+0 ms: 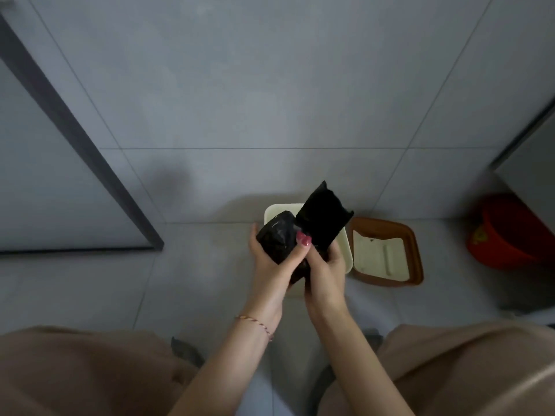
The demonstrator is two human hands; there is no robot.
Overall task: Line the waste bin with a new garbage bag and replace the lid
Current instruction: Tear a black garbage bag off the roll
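A roll of black garbage bags [277, 237] sits in my left hand [270, 262], fingers wrapped round it. My right hand [322, 277] grips the loose black bag [322, 217] that stands up unrolled from the roll. Both hands hover over the cream waste bin [345, 250], which stands open on the floor, mostly hidden behind them. Its lid [386, 255], brown-rimmed with a cream centre, lies flat on the floor just right of the bin.
A red bucket [507, 232] stands at the right beside a grey cabinet edge [528, 163]. A dark door frame [75, 130] runs diagonally at the left. My knees in beige trousers fill the bottom corners. Grey floor tiles stretch beyond the bin.
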